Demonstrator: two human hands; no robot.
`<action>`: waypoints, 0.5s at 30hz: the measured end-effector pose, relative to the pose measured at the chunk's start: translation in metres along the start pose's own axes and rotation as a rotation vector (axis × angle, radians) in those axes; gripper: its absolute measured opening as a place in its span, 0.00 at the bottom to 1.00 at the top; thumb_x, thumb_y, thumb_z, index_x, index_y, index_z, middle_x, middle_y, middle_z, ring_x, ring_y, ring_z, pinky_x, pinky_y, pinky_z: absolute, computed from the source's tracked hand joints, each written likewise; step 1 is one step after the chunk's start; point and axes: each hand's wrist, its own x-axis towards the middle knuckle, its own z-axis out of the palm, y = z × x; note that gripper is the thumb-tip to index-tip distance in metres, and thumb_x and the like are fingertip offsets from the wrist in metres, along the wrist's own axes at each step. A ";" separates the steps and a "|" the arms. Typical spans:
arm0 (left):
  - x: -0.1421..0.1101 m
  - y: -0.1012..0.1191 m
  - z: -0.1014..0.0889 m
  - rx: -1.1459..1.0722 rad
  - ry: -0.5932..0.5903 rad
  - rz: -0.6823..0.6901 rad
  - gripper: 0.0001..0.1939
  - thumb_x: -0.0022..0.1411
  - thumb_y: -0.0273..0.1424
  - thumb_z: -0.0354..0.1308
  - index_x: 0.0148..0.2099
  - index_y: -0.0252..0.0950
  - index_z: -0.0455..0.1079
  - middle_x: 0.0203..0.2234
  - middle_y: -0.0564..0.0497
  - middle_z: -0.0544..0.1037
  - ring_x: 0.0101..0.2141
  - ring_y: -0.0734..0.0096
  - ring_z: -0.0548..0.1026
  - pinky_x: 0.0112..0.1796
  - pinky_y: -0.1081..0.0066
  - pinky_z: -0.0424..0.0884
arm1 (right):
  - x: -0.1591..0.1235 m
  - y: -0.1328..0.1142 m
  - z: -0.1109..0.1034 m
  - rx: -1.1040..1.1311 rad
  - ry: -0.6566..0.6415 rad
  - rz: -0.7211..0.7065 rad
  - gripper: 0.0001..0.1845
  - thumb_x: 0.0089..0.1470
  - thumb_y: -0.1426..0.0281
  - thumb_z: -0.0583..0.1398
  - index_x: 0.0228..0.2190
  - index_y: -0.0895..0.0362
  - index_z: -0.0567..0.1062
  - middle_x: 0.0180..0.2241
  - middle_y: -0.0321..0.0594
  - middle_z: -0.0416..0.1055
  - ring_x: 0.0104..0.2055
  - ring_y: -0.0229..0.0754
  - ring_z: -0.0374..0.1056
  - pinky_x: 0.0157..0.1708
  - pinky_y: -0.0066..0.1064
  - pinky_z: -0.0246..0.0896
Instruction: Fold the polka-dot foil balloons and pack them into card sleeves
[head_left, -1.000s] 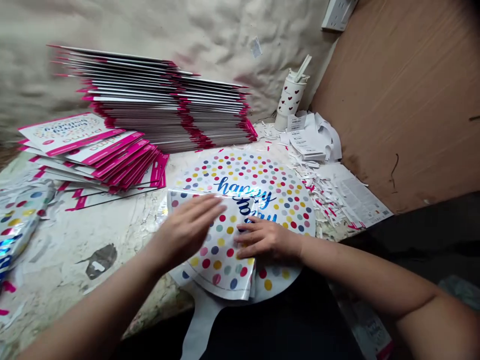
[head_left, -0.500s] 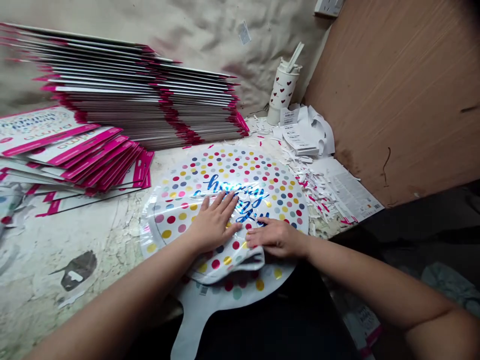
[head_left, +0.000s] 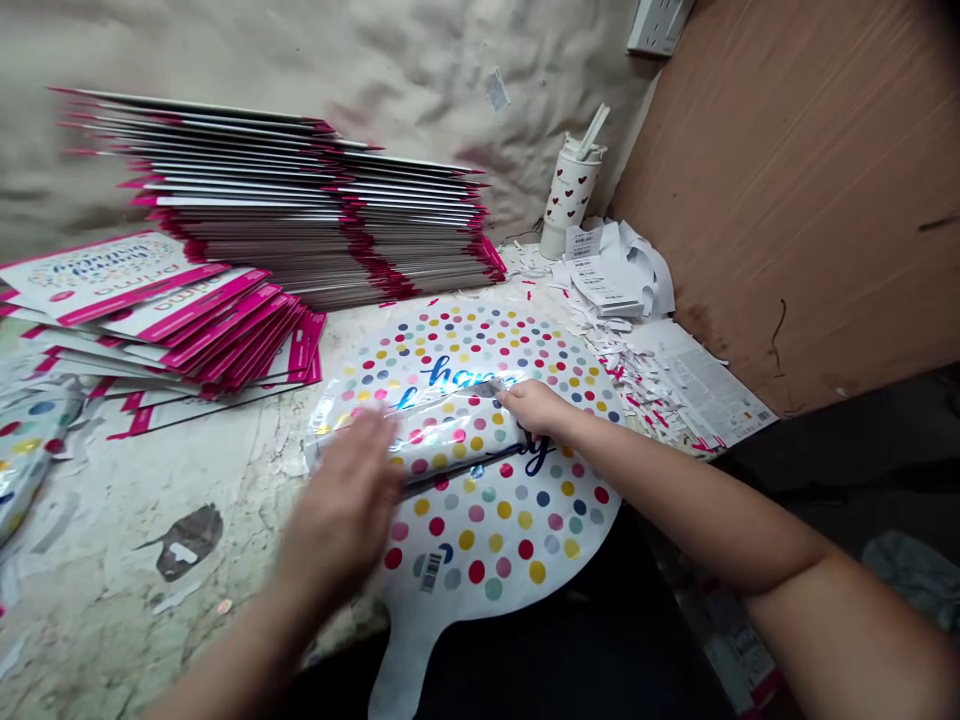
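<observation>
A flat foil balloon (head_left: 517,570) with coloured dots and blue lettering lies on the table, its pale tail hanging over the front edge. On top of it is a second dotted foil balloon (head_left: 442,440), folded into a narrow strip across the middle. My right hand (head_left: 536,408) is closed on the right end of this strip, thumb and fingers pinching its upper edge. Smeared by motion, my left hand (head_left: 341,495) is at the strip's left end; whether it grips the foil cannot be made out.
Tall stacks of pink-edged packets (head_left: 262,240) stand at the back, with loose packets (head_left: 195,320) fanned out at left. A folded dotted balloon (head_left: 34,440) lies at the left edge. A heart-patterned tumbler (head_left: 570,190), label strips (head_left: 604,275) and paper scraps (head_left: 645,385) are at right.
The upper balloon has gone from a wide, half-folded shape to a narrow strip. My right hand has moved up onto its end; my left hand has lifted from the middle and shifted left and down.
</observation>
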 end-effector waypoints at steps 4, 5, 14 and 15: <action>-0.023 0.051 0.040 0.059 -0.179 0.147 0.36 0.62 0.46 0.43 0.65 0.30 0.45 0.59 0.35 0.57 0.59 0.49 0.55 0.54 0.50 0.57 | -0.011 -0.007 -0.001 -0.119 0.081 -0.008 0.19 0.57 0.58 0.51 0.30 0.59 0.73 0.24 0.46 0.73 0.24 0.47 0.70 0.26 0.36 0.64; -0.027 0.052 0.049 0.062 -0.202 0.133 0.36 0.61 0.47 0.43 0.65 0.29 0.45 0.60 0.35 0.57 0.59 0.49 0.55 0.54 0.51 0.57 | -0.014 -0.009 0.002 -0.152 0.134 -0.026 0.19 0.58 0.60 0.50 0.35 0.60 0.73 0.31 0.51 0.74 0.31 0.51 0.71 0.31 0.40 0.65; -0.032 0.042 0.054 0.040 -0.249 0.086 0.36 0.62 0.46 0.43 0.65 0.30 0.44 0.61 0.37 0.53 0.61 0.54 0.52 0.56 0.53 0.55 | -0.022 0.004 0.030 -0.493 0.197 -0.396 0.36 0.58 0.53 0.46 0.60 0.64 0.52 0.62 0.53 0.45 0.64 0.54 0.40 0.60 0.54 0.37; -0.032 0.043 0.053 0.030 -0.252 0.083 0.36 0.62 0.46 0.43 0.65 0.31 0.43 0.61 0.37 0.53 0.61 0.54 0.51 0.56 0.54 0.55 | -0.025 0.009 0.027 -0.502 0.198 -0.429 0.38 0.57 0.53 0.48 0.60 0.63 0.51 0.63 0.53 0.44 0.64 0.54 0.39 0.59 0.53 0.38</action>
